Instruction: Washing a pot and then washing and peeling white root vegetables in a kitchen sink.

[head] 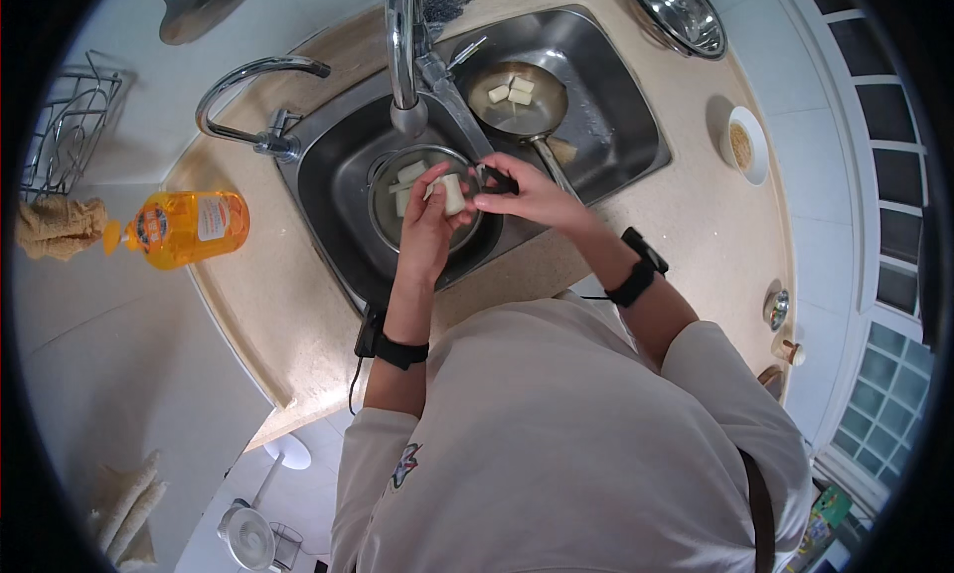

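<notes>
My left hand (428, 226) holds a peeled white vegetable chunk (452, 194) over a round metal bowl (375, 214) in the left sink basin (328, 193). Several more white chunks (411, 172) lie in that bowl, partly hidden by my fingers. Close beside it, my right hand (525, 193) grips a small black-handled tool (498, 180); its working end is too small to make out. In the right basin (618, 118) sits a frying pan (484, 118) with three white pieces (519, 96) in it. The pan's metal handle (551, 163) points towards me, under my right wrist.
A tall chrome faucet (402, 51) rises over the left basin, with a smaller curved tap (257, 66) to its left. Orange dish soap (197, 228) lies left on the counter (268, 327). Metal bowls (682, 14) and a white bowl of grains (749, 146) stand right.
</notes>
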`<state>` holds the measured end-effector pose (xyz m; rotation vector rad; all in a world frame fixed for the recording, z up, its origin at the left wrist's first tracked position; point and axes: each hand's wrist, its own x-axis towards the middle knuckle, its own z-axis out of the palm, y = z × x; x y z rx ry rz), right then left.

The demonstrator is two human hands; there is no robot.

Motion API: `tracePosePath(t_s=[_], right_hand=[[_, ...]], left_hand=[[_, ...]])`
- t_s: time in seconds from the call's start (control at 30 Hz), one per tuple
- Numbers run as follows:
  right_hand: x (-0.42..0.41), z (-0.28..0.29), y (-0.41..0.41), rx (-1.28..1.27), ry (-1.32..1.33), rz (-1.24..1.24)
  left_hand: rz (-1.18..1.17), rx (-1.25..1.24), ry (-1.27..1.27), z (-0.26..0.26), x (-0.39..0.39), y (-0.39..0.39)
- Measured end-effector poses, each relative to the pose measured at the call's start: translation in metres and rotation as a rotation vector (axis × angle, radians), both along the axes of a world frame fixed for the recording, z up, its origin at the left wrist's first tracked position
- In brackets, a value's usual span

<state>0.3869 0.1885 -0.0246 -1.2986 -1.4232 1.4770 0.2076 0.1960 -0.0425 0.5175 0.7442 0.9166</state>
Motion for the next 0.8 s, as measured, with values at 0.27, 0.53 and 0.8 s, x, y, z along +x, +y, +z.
tracePosePath(t_s=[0.27, 0.53, 0.8], right_hand=[[0.000, 0.026, 0.024, 0.671, -0.814, 0.026], [-0.008, 0.030, 0.027, 0.847, -0.901, 0.130], [0.003, 0.020, 0.032, 0.869, -1.010, -0.156]], left_hand=[[-0.105, 0.083, 0.181, 0.012, 0.000, -0.002], [-0.174, 0.138, 0.228, 0.011, -0.004, -0.005], [-0.155, 0.067, 0.250, 0.007, -0.008, -0.006]])
